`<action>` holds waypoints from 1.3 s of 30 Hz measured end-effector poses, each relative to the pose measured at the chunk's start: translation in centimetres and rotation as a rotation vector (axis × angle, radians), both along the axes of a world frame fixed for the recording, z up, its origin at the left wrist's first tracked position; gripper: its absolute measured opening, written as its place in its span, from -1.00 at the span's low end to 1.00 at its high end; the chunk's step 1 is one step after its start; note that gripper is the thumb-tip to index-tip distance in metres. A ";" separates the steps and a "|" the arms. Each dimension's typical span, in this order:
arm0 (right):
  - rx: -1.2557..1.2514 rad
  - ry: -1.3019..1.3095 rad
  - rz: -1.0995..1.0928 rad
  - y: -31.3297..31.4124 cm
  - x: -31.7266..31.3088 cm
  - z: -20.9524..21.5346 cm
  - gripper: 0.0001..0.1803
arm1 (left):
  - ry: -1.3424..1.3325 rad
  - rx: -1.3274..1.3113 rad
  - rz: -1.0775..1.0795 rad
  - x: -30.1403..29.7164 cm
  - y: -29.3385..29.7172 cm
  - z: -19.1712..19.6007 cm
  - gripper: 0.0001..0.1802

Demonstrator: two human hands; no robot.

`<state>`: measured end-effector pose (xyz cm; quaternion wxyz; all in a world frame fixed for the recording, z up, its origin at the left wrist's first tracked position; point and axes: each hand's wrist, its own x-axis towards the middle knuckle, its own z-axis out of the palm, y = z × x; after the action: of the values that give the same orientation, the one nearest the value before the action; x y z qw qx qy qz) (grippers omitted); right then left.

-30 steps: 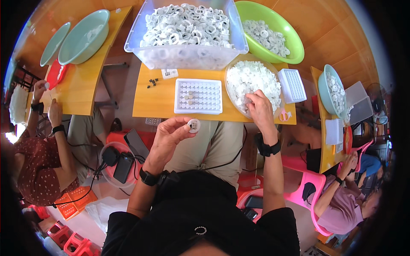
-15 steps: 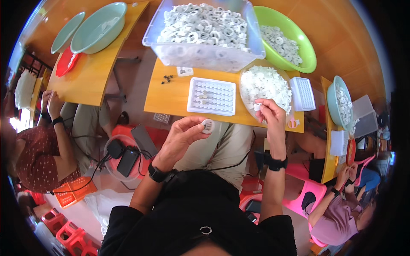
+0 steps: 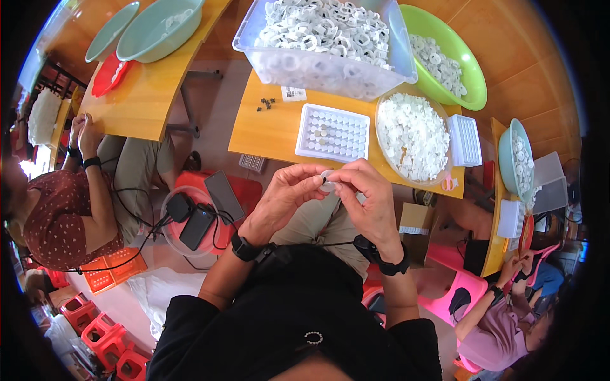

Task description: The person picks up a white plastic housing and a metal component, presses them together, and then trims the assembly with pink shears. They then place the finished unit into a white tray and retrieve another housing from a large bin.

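Above my lap, both hands meet at a round white plastic part point(image 3: 326, 187). My left hand point(image 3: 287, 193) pinches its left side between thumb and fingertips. Closed fingers of my right hand point(image 3: 368, 193) press at its right edge, hiding much of it. A small white plastic piece point(image 3: 361, 198) shows under the curled fingers of the right hand. Just beyond my hands lies a white tray point(image 3: 304, 150) with rows of small round white pieces, a few of them greyish. To its right, a shallow clear bowl point(image 3: 380, 130) is heaped with small white plastic pieces.
A clear bin point(image 3: 330, 81) of white ring parts and a green basin point(image 3: 473, 82) stand at the table's back. Small black pieces point(image 3: 265, 104) lie left of the tray; a white tray stack point(image 3: 466, 141) stands right. Co-workers sit at tables on both sides.
My right hand has come left from beside the clear bowl to the round part in my left hand. The left hand has shifted slightly right. The whole view has shifted a little.
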<state>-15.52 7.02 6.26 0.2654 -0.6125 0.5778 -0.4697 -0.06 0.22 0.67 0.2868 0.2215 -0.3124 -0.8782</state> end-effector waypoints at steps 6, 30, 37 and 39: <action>-0.015 0.029 0.008 0.0 0.1 -0.2 -0.82 | -0.022 -0.008 -0.027 0.0 0.1 -0.3 -0.77; 0.231 -0.566 -0.230 1.4 0.7 -2.8 -0.83 | -0.229 -0.342 0.161 -1.3 0.9 0.3 -0.86; 0.296 -0.643 -0.233 1.3 0.5 -3.0 -0.91 | -0.281 -0.464 0.188 -1.6 1.5 0.3 -0.87; 0.299 -0.673 -0.234 1.3 0.5 -3.0 -0.92 | -0.290 -0.463 0.168 -1.6 1.5 0.5 -0.87</action>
<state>-14.98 8.30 3.31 0.4709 -0.3086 0.5867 -0.5821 -1.69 1.75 1.19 0.3537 0.2986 -0.5228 -0.7158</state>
